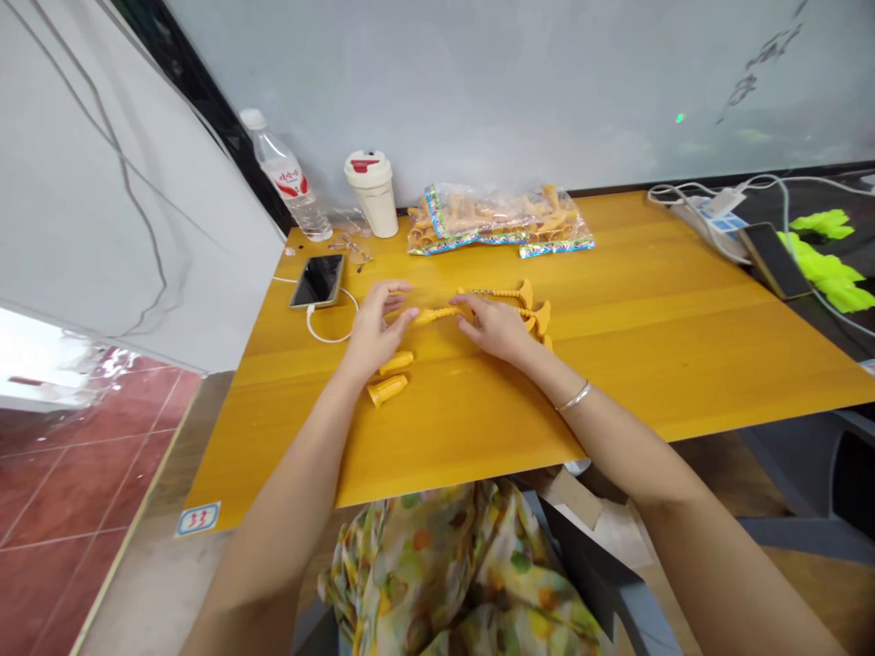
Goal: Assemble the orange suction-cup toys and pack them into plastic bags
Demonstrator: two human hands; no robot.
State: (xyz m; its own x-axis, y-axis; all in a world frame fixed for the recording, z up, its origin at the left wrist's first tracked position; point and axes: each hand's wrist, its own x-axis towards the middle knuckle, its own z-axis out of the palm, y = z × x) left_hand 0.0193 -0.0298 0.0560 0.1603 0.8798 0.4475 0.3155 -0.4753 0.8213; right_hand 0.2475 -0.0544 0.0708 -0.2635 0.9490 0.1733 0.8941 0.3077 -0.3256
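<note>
My left hand (378, 328) and my right hand (493, 326) meet over the middle of the yellow wooden table (649, 337). Between them lies a slim yellow plastic rod (437, 315), and both hands pinch it at its ends. Two short yellow plastic caps (389, 378) lie just below my left hand. More yellow flared pieces (530, 305) lie beside and behind my right hand. A silver bracelet sits on my right wrist.
A clear bag of the same yellow parts (499, 219) lies at the back. Left of it stand a white cup (373, 193) and a water bottle (283, 175). A phone (318, 280) on a white cable lies at left. Chargers, another phone and green pieces (824, 255) lie at right.
</note>
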